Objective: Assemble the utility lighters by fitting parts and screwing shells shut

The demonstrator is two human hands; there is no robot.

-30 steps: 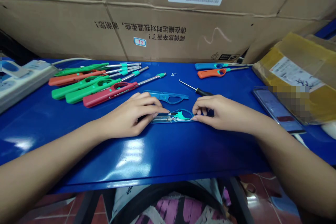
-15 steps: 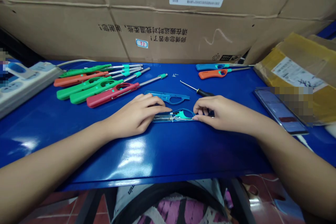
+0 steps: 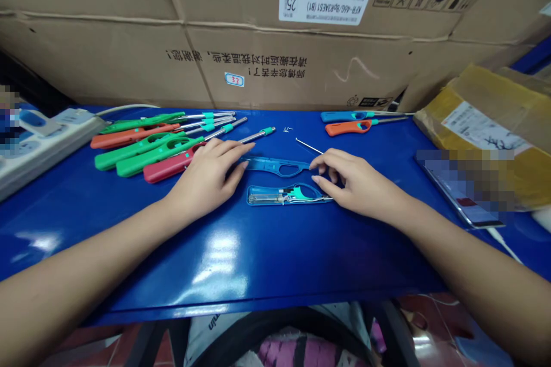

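Note:
A blue lighter half-shell [image 3: 267, 165] lies on the blue table, inner side up. My left hand [image 3: 210, 172] is at its left end, thumb and fingers apart. At the shell's right tip, my right hand [image 3: 353, 180] has its index fingertip close to or touching it, with the thumb held apart below. Nearer me lies the opened blue lighter body [image 3: 264, 195], showing a clear fuel tank, a teal trigger [image 3: 298, 192] and white wires. My right hand covers its right end. A screwdriver [image 3: 309, 145] shows only its shaft; the right hand hides its handle.
Several green, orange and red long-necked lighters [image 3: 150, 152] lie at left, beside a white power strip [image 3: 47, 137]. Blue and orange lighters [image 3: 348, 127] lie at back right. A phone [image 3: 456, 189] and a taped parcel [image 3: 469, 103] are at right; a large carton [image 3: 241, 40] stands behind.
Both hands have come off the opened lighter body and moved away from me to the ends of the half-shell. The left hand also shifted left. The view has tilted slightly.

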